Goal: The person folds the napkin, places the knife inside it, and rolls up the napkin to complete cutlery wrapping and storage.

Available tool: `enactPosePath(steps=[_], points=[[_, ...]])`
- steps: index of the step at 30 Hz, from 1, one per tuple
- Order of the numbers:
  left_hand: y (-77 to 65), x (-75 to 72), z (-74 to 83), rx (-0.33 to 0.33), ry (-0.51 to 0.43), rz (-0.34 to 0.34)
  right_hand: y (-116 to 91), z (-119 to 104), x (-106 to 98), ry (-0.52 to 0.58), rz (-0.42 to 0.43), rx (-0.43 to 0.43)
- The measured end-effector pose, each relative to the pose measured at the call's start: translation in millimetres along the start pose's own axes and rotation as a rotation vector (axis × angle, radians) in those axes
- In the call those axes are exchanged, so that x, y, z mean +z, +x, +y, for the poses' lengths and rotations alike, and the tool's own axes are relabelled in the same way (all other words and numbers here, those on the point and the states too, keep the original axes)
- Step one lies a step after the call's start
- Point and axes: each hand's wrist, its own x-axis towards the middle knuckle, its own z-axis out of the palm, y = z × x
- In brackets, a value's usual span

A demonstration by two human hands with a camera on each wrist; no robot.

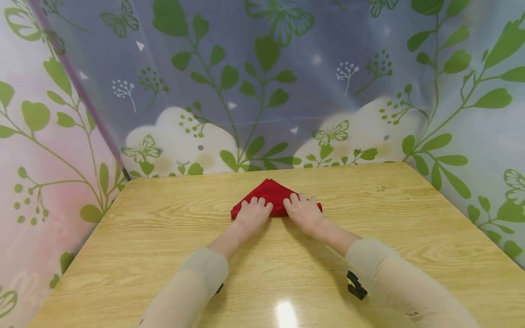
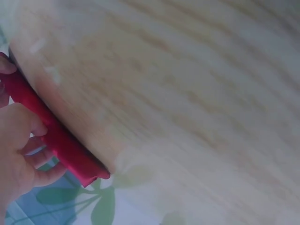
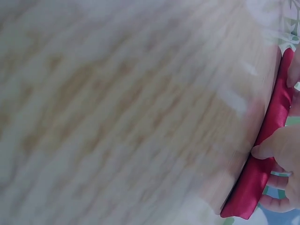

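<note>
A red cloth (image 1: 269, 192), folded to a triangle with its peak pointing away, lies toward the back of the table. Its near edge is rolled into a thick band, plain to see in the left wrist view as a red roll (image 2: 70, 152). My left hand (image 1: 254, 213) holds this band left of the middle, thumb on the near side and fingers curled over the top. Right of the middle, my right hand (image 1: 304, 213) grips the same roll (image 3: 246, 192) in like manner. Both ends of the band stick out past the hands.
The wood-grain table (image 1: 164, 255) spreads around the cloth. A curtain (image 1: 197, 150) printed with leaves and butterflies hangs behind the table and along both sides. Below the right sleeve a small black device (image 1: 356, 286) shows at the wrist.
</note>
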Motion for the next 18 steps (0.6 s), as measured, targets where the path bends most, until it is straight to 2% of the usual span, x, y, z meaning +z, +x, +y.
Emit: enactPosePath(steps=[7, 14, 18], points=[[0.2, 0.6, -1.1, -0.009, -0.035, -0.013, 2.7, 2.0, 3.8, 0.027, -0.003, -0.021], [0.3, -1.4, -0.3, 0.008, 0.044, 0.009, 6.0, 6.3, 1.8, 0.04, -0.009, -0.046], [-0.1, -3.3, -0.4, 0.012, 0.023, 0.001, 8.0, 9.2, 0.2, 0.045, -0.026, -0.062]])
